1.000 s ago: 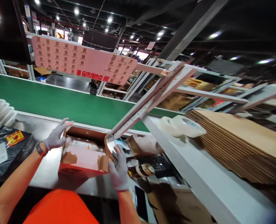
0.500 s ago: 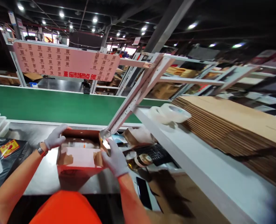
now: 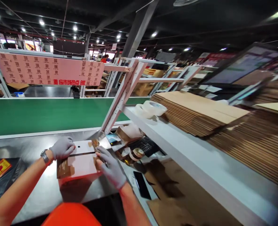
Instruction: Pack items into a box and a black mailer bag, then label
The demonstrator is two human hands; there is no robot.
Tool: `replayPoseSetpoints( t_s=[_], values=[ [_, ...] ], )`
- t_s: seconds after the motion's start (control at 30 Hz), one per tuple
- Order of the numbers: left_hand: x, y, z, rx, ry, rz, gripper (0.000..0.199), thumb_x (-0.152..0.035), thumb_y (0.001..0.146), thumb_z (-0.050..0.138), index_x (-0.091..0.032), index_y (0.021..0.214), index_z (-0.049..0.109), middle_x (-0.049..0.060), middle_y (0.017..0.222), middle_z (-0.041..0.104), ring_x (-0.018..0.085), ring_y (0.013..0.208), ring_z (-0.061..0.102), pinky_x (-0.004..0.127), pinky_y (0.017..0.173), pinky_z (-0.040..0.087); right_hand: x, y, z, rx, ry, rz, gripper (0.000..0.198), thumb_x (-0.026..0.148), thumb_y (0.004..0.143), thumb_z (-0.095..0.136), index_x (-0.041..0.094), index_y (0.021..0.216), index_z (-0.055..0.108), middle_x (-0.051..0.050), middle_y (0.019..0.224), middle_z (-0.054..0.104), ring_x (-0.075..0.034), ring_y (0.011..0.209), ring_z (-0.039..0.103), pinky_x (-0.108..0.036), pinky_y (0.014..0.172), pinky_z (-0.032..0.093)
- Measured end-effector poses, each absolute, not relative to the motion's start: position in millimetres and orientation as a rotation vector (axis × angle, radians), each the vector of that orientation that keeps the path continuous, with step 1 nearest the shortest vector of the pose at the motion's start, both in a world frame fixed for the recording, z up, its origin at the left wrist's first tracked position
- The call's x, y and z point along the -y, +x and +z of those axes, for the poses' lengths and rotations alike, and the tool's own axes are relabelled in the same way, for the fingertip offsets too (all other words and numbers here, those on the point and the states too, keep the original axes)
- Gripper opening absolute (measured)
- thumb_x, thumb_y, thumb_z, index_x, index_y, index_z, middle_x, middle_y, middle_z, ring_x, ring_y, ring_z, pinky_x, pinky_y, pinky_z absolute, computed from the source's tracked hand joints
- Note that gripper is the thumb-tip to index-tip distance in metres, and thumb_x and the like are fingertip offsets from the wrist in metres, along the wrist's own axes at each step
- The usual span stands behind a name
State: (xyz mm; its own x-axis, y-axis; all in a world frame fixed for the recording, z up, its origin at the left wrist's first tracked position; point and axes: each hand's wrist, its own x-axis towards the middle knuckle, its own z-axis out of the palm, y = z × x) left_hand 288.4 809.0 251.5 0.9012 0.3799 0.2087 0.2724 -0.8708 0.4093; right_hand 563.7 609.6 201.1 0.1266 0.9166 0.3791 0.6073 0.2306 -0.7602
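A small cardboard box (image 3: 79, 164) with pale top flaps lies on the steel worktable (image 3: 30, 150) in front of me. Its flaps are folded down flat. My left hand (image 3: 61, 147), in a grey glove with a wristwatch, presses on the far left flap. My right hand (image 3: 110, 168), also gloved, rests flat on the box's right edge. The box's contents are hidden under the flaps.
A green conveyor belt (image 3: 47, 114) runs behind the table. Right of the box lie a tape roll (image 3: 137, 153), a keyboard (image 3: 145, 145) and a black phone (image 3: 141, 189). A white shelf (image 3: 190, 160) holds tape rolls (image 3: 150, 109) and stacked flat cardboard (image 3: 195, 111). A black bag (image 3: 0, 171) lies left.
The box's flaps, open a second ago with items showing inside, are now folded down. Both hands moved onto the top of the box. The view swung left and down.
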Motion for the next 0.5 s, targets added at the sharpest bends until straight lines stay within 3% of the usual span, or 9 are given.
replayPoseSetpoints(
  t_s=[0.13,0.23,0.33,0.43,0.5],
  values=[
    [-794,307,231,-0.761,2.854,0.341,0.040,-0.035,0.110,0.047,-0.014,0.128,0.075,0.018,0.118,0.077,0.034,0.112,0.071,0.050,0.101,0.058,-619,547,190,2.056,-1.566,0.174,0.054,0.029,0.103,0.066,0.017,0.155,0.071,-0.021,0.164,0.066,-0.040,0.160,0.055,-0.076,0.138,0.034],
    [-788,311,217,-0.829,2.933,0.540,0.055,-0.035,0.108,0.054,-0.007,0.155,0.060,0.028,0.150,0.067,0.042,0.144,0.060,0.060,0.121,0.052,-619,552,186,2.169,-1.581,0.123,0.066,0.034,0.107,0.060,0.010,0.169,0.054,-0.024,0.171,0.057,-0.042,0.165,0.049,-0.075,0.137,0.036],
    [-785,312,216,-0.667,3.002,0.604,0.058,-0.027,0.106,0.057,-0.009,0.161,0.056,0.028,0.169,0.053,0.044,0.161,0.047,0.068,0.132,0.039,-616,558,190,2.154,-1.510,0.202,0.064,0.034,0.113,0.047,0.012,0.173,0.049,-0.021,0.173,0.056,-0.038,0.168,0.045,-0.071,0.139,0.037],
    [-777,315,225,-0.341,3.023,0.480,0.062,-0.026,0.104,0.059,-0.014,0.165,0.053,0.024,0.178,0.046,0.043,0.163,0.045,0.066,0.135,0.037,-614,561,191,2.050,-1.444,0.347,0.062,0.039,0.112,0.050,0.017,0.170,0.055,-0.019,0.173,0.057,-0.038,0.169,0.044,-0.070,0.141,0.031],
    [-769,318,232,-0.118,2.997,0.400,0.068,-0.030,0.102,0.062,-0.017,0.168,0.051,0.022,0.180,0.042,0.042,0.164,0.043,0.065,0.136,0.036,-613,567,185,1.846,-1.343,0.566,0.061,0.045,0.112,0.053,0.022,0.168,0.058,-0.017,0.173,0.057,-0.034,0.167,0.047,-0.065,0.141,0.035]
  ],
)
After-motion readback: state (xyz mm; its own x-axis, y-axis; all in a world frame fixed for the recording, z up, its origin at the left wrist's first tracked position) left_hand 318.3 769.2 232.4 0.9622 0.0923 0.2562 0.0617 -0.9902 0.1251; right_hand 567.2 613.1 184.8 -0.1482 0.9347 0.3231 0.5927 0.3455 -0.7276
